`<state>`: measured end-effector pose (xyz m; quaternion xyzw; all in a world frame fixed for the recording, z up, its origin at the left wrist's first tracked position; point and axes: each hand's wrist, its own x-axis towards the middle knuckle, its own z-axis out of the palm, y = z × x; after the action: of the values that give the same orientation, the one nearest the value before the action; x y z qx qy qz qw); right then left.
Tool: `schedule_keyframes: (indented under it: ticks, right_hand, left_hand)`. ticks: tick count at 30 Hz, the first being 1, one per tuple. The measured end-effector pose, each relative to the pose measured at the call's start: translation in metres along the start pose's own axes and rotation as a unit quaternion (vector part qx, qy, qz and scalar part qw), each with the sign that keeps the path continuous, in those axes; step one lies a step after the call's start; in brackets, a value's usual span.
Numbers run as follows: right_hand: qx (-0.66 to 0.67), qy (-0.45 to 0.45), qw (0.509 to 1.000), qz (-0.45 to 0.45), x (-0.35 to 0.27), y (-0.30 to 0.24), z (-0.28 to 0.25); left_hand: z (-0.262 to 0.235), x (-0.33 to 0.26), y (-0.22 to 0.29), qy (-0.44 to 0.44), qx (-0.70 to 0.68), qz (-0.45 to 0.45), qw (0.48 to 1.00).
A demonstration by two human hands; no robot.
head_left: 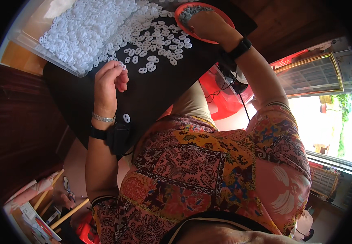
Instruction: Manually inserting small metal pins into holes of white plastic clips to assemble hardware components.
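My left hand is above the near left of the black table, its thumb and fingertips pinching a small white oval plastic piece. My right hand reaches into a shallow red bowl at the table's far right, which holds a heap of small grey parts. The fingertips of that hand are hidden among the parts. White oval pieces with two holes lie scattered between my hands. One more loose white piece rests by my left wrist.
A clear plastic bin heaped with white pieces stands at the far left, some spilling onto the black table. A red stool with cables is beyond the table's right edge. Wooden poles lie at lower left.
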<state>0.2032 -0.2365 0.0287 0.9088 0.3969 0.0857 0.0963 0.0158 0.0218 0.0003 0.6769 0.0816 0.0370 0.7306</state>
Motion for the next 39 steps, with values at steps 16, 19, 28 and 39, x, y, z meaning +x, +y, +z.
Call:
schedule_keyframes:
  ticks: [16, 19, 28, 39]
  right_hand:
    - [0.423, 0.192, 0.882, 0.082, -0.015, 0.016, -0.021]
    - [0.582, 0.097, 0.807, 0.005, -0.013, -0.012, -0.043]
    - [0.751, 0.016, 0.660, -0.027, -0.002, -0.098, -0.040]
    - [0.768, -0.004, 0.640, -0.018, 0.005, -0.128, -0.038]
  left_hand:
    - [0.000, -0.003, 0.000, 0.007, -0.008, -0.001, 1.000]
    - [0.002, -0.005, 0.000, -0.002, 0.006, 0.018, 1.000]
    - [0.008, -0.008, 0.002, -0.043, 0.033, 0.047, 0.997]
    - [0.006, -0.011, 0.006, -0.030, 0.048, 0.067, 0.996]
